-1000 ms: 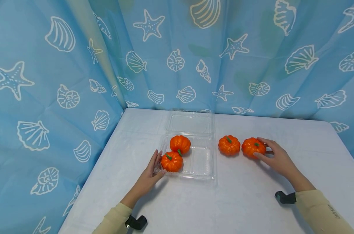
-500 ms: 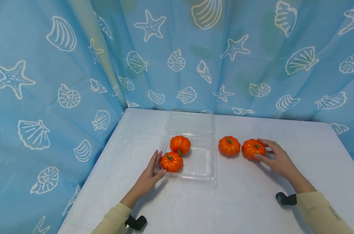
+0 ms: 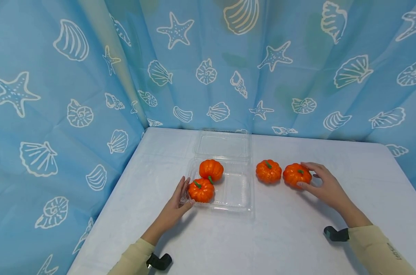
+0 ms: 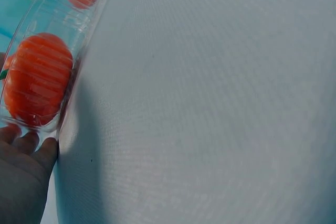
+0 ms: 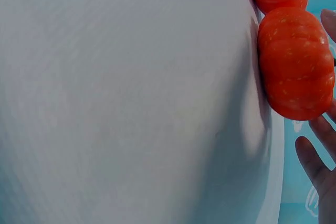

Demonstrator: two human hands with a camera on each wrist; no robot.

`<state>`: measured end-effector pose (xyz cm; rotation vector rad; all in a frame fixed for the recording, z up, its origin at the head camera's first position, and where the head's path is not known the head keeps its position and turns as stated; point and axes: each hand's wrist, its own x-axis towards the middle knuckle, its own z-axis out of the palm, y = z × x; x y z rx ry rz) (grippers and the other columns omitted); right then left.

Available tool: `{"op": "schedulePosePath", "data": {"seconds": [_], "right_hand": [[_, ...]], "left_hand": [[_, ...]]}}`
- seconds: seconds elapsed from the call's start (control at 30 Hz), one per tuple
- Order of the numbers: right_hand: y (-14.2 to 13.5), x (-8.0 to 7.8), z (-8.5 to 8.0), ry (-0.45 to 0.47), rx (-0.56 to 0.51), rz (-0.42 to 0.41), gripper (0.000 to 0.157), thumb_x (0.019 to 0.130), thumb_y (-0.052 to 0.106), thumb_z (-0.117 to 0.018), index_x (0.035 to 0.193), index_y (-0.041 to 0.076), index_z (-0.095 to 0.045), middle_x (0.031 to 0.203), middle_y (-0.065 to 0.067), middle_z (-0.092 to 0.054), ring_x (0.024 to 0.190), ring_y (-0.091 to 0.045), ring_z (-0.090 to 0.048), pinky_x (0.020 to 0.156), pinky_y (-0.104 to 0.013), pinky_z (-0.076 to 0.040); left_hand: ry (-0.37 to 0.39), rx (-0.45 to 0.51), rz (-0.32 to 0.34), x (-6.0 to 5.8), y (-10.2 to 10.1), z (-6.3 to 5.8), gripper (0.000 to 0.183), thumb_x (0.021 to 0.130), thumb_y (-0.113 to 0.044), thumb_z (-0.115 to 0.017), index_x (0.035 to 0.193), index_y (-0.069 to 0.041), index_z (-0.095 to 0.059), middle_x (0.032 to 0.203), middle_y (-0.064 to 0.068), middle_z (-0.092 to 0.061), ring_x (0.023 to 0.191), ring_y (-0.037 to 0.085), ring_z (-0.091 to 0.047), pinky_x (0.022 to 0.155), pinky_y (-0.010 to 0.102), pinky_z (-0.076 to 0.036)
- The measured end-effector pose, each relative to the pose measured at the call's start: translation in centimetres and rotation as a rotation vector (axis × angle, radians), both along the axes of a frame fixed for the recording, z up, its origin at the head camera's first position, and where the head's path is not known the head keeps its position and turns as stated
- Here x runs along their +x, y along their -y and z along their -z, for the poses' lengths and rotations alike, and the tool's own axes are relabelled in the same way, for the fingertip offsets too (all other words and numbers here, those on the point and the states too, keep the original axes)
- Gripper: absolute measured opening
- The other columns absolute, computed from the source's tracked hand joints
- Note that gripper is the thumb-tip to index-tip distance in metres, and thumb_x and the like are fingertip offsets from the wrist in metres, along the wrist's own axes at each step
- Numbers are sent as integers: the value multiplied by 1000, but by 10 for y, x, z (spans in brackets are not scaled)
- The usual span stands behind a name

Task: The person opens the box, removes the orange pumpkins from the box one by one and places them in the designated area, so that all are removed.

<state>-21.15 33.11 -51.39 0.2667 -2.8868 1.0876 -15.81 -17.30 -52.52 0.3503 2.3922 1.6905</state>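
In the head view, a clear plastic clamshell container lies with its lid folded back. Two orange pumpkins sit at its left side, a front pumpkin and a rear pumpkin. My left hand touches the container's front left corner, its fingers fairly straight along the wall and the thumb at the front edge. To the right of the container, two more pumpkins stand side by side on the table. My right hand holds the outer pumpkin between thumb and fingers; the inner pumpkin is untouched.
A white cloth covers the table. Behind it and along the left hang blue curtains printed with shells and starfish. Each wrist carries a small black camera mount, the left mount and the right mount.
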Motion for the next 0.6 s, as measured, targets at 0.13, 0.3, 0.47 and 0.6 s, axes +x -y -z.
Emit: {"op": "schedulePosePath", "data": {"seconds": [0.13,0.3,0.47,0.6], "right_hand": [[3,0,-5,-13,11,10,71,90,36,-79,148,8,-49,151,-28,-39,136,-51,-34,100,-75,-37],[8,1,-12,-18,19,14,71,90,37,-79,148,9,-49,151,-27,-38,137,-52,-32,98,-79,-35],[16,1,-20,-46,21,-5,67,89,32,-80,146,9,-52,150,-25,-41,137,-50,-33,98,-78,-36],[24,1,-26,-63,24,-37,64,89,29,-81,143,9,-55,148,-24,-42,136,-49,-35,98,-77,-38]], "left_hand": [[-5,5,2,0,0,1,90,101,-23,-65,165,-16,-2,169,-3,-18,154,19,-21,119,47,-30],[-3,11,-2,0,0,0,90,101,-24,-65,165,-15,-3,169,-2,-18,154,19,-20,119,48,-29],[4,5,-6,0,0,1,90,101,-24,-65,165,-16,-3,169,-3,-18,154,19,-21,118,48,-30],[5,1,-7,0,0,1,90,101,-24,-65,165,-17,-3,169,-3,-18,154,19,-21,118,47,-30]]}}
